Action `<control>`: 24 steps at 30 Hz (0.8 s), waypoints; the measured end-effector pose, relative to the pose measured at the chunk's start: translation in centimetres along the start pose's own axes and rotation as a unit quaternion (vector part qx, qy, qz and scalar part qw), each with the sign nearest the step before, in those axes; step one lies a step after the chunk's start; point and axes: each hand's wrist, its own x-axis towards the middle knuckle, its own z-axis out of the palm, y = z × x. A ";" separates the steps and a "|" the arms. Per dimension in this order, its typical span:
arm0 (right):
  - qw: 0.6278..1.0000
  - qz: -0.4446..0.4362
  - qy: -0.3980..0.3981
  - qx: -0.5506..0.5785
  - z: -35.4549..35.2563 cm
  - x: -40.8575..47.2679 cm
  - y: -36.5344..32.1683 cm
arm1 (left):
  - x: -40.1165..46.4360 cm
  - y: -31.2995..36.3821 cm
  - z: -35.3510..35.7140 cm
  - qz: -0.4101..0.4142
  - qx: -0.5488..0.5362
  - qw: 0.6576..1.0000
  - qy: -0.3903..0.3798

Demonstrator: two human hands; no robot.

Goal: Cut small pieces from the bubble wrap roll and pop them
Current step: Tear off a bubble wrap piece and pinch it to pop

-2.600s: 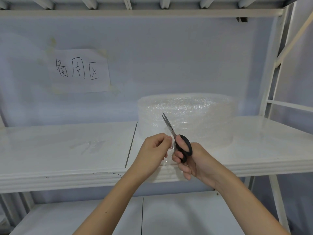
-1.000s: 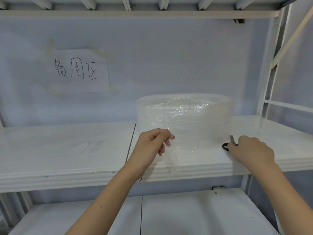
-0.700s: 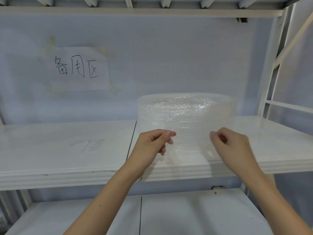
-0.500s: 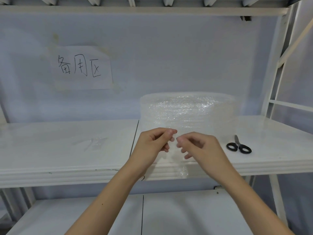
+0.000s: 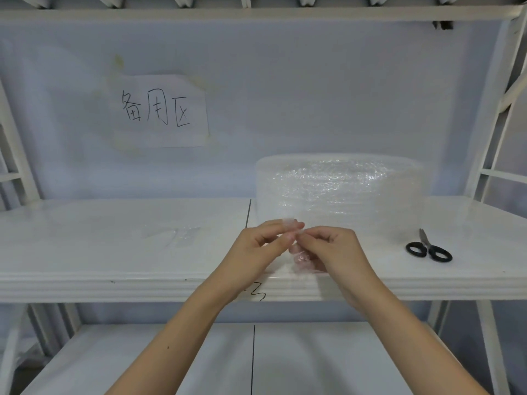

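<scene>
A clear bubble wrap roll (image 5: 339, 186) stands on the white shelf (image 5: 114, 246), right of centre. In front of it my left hand (image 5: 262, 243) and my right hand (image 5: 330, 249) meet, both pinching a small clear bubble wrap piece (image 5: 299, 255) that hangs between the fingertips. Black-handled scissors (image 5: 429, 248) lie flat on the shelf to the right of the roll, apart from both hands.
Several clear bubble wrap scraps (image 5: 176, 235) lie on the shelf to the left. A paper sign (image 5: 159, 109) with handwritten characters is taped to the back wall. A lower shelf (image 5: 171, 360) sits below, and white frame posts (image 5: 490, 109) rise at the right.
My right hand laid the scissors on the shelf at the right, came back to the centre and pinched the small piece that my left hand kept holding.
</scene>
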 end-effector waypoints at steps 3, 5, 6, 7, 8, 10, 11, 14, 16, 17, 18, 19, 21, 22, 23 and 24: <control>0.999 0.012 -0.012 0.046 0.5 0.3 0.3 | -0.3 -0.4 -0.1 -0.026 -0.013 1.000 -0.007; 0.997 0.018 -0.015 0.076 0.7 0.5 0.4 | -0.3 -0.5 -0.3 -0.033 -0.008 0.999 -0.004; 0.995 0.024 -0.015 0.094 0.9 0.5 0.5 | -0.3 -0.5 -0.3 -0.032 -0.003 0.999 -0.003; 0.993 0.033 -0.016 0.115 1.0 0.6 0.5 | -0.3 -0.5 -0.4 -0.030 0.004 1.000 -0.003; 0.990 0.040 -0.019 0.133 1.0 0.7 0.4 | -0.3 -0.5 -0.6 -0.026 0.010 1.000 -0.003; 0.988 0.040 -0.037 0.145 1.2 0.8 0.3 | -0.2 -0.6 -0.9 -0.021 0.016 1.000 0.003; 0.988 0.038 -0.049 0.143 1.3 0.8 0.3 | -0.1 -0.6 -1.1 -0.021 0.015 1.000 0.007; 0.990 0.041 -0.063 0.117 1.9 0.9 0.1 | -0.1 -0.6 -1.8 -0.019 -0.005 1.000 0.022; 0.994 0.038 -0.058 0.090 2.4 1.0 0.1 | -0.2 -0.6 -2.3 -0.021 -0.027 0.999 0.029; 0.995 0.035 -0.054 0.080 2.7 1.1 0.1 | -0.2 -0.7 -2.5 -0.021 -0.037 0.999 0.030; 0.996 0.032 -0.051 0.071 3.0 1.1 0.1 | -0.3 -0.8 -2.8 -0.022 -0.049 0.998 0.033; 0.996 0.028 -0.050 0.062 3.4 1.2 0.1 | -0.3 -1.0 -3.2 -0.024 -0.064 0.997 0.042; 0.998 0.017 -0.052 0.037 4.2 1.3 0.2 | -0.3 -1.1 -3.9 -0.030 -0.096 0.992 0.070; 0.998 0.011 -0.054 0.026 4.7 1.3 0.2 | -0.3 -1.2 -4.3 -0.032 -0.105 0.990 0.085; 0.998 0.006 -0.057 0.015 5.2 1.4 0.2 | -0.4 -1.3 -4.6 -0.035 -0.107 0.989 0.097; 0.998 -0.001 -0.061 0.006 5.6 1.5 0.2 | -0.4 -1.3 -5.1 -0.039 -0.100 0.989 0.106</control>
